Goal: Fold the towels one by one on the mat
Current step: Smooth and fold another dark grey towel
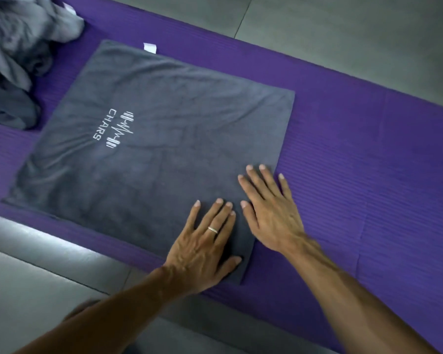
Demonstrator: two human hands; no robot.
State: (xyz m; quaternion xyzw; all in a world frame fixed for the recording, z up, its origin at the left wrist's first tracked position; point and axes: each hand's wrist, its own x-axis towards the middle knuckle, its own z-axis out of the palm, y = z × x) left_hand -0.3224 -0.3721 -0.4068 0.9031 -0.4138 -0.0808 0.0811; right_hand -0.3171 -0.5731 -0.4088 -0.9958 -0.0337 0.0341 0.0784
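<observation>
on one purple mat (343,139), one flat grey towel (164,139) under two flat, straight-fingered hands: left (205,246), right (269,208)

Towel (164,139) under my palms is matt grey terry cloth, soft nap, white stitched logo (114,129). Mat (368,154) is purple foam, matt and finely ribbed. Floor (343,29) at 1 o'clock: smooth grey tile, slight sheen. My ring (212,229) is shiny metal.

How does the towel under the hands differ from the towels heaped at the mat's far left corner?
The flat towel lies spread and smooth; the heap is crumpled. The flat towel shows a white CHARS logo; none shows on the heap. Both hands, left hand and right hand, press on the flat towel; none touches the heap. Both are grey and lie on the purple mat.
</observation>
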